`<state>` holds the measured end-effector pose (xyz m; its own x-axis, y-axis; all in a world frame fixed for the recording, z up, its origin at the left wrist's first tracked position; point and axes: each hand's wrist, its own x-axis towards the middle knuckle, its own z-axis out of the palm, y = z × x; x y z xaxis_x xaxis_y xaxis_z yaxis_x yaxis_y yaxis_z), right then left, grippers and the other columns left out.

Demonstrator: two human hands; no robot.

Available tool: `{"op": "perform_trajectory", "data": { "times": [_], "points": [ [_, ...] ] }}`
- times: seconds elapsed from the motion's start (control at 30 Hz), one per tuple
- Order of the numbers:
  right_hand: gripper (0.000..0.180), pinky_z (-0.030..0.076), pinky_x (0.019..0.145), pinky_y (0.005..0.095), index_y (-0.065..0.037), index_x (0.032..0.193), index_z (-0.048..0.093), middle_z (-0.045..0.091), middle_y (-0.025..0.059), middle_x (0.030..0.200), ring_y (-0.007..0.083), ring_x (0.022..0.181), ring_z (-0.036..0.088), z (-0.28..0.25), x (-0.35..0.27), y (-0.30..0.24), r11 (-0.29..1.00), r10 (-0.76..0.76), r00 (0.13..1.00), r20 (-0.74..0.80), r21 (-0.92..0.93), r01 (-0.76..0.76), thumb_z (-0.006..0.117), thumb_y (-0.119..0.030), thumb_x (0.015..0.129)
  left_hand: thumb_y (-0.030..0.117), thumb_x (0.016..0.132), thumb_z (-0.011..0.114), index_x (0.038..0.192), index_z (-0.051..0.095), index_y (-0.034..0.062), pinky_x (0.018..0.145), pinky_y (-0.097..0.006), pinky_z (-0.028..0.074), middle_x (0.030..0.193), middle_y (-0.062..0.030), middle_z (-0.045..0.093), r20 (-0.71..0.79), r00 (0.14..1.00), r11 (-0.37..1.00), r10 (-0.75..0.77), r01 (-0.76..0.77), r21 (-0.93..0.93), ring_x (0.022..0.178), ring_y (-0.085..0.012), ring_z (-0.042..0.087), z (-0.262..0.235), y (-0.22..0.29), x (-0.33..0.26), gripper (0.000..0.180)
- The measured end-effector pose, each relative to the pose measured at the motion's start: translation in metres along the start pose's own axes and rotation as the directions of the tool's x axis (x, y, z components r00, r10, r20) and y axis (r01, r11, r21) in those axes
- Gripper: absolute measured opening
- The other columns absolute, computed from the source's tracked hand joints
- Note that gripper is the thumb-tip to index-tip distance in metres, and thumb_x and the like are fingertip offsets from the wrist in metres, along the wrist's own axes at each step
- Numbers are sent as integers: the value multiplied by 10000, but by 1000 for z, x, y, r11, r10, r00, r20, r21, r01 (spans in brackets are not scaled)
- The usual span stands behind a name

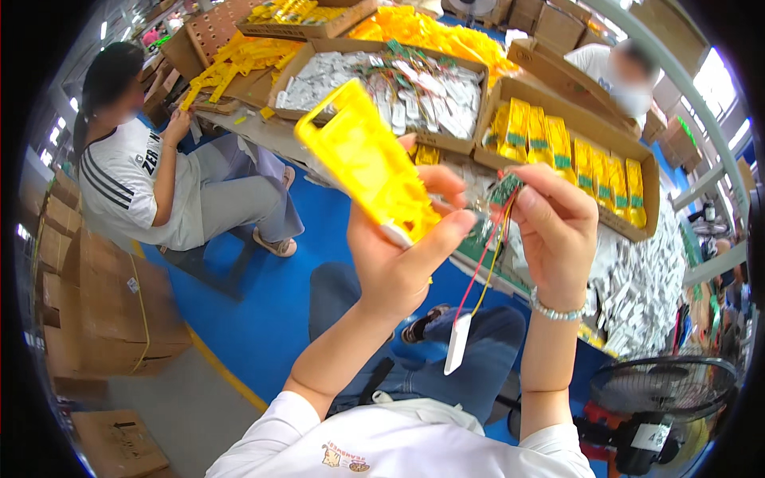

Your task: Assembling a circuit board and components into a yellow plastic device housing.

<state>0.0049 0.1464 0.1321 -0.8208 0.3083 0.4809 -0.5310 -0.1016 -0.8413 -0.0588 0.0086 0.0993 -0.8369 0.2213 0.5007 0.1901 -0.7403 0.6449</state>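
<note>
My left hand is closed around a yellow plastic housing, an open rectangular shell tilted up to the left. Its thumb and forefinger reach toward the other hand. In my right hand, thumb and fingers pinch a small green circuit board. Red and yellow wires run down from the board. A white flat rectangular piece dangles at their lower end. The board is close to the left fingertips; blur there hides whether they touch.
On the bench, a cardboard box holds white parts and wired boards. Another box holds rows of yellow housings. White pieces lie heaped at right, above a black fan. One co-worker sits at left, another beyond the bench.
</note>
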Motion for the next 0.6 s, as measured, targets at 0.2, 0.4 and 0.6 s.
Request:
{"op": "perform_trajectory", "data": {
  "times": [0.2, 0.4, 0.6],
  "points": [
    [168, 541, 684, 268, 84, 952, 653, 646, 159, 926, 193, 778, 655, -25, -46, 11, 998, -54, 997, -55, -43, 52, 632, 106, 787, -59, 749, 667, 1355, 307, -16, 690, -278, 532, 1008, -189, 628, 166, 965, 963, -205, 229, -140, 800, -166, 629, 5, -12, -28, 706],
    [159, 528, 679, 249, 74, 933, 670, 646, 146, 915, 179, 788, 648, -32, -65, 17, 998, -5, 998, -57, -61, 1, 638, 106, 780, -45, 742, 665, 1337, 322, -39, 695, -285, 536, 981, -198, 639, 108, 949, 946, -297, 307, -103, 789, -172, 635, 6, -13, -46, 687],
    [152, 505, 660, 223, 60, 897, 685, 645, 123, 876, 150, 774, 635, -32, -79, 22, 983, -51, 993, -107, -179, 31, 658, 109, 756, -33, 742, 705, 1305, 349, -45, 799, -277, 502, 972, -170, 652, 89, 956, 960, -280, 277, 51, 838, -155, 630, 8, -9, -57, 666]
  ]
}}
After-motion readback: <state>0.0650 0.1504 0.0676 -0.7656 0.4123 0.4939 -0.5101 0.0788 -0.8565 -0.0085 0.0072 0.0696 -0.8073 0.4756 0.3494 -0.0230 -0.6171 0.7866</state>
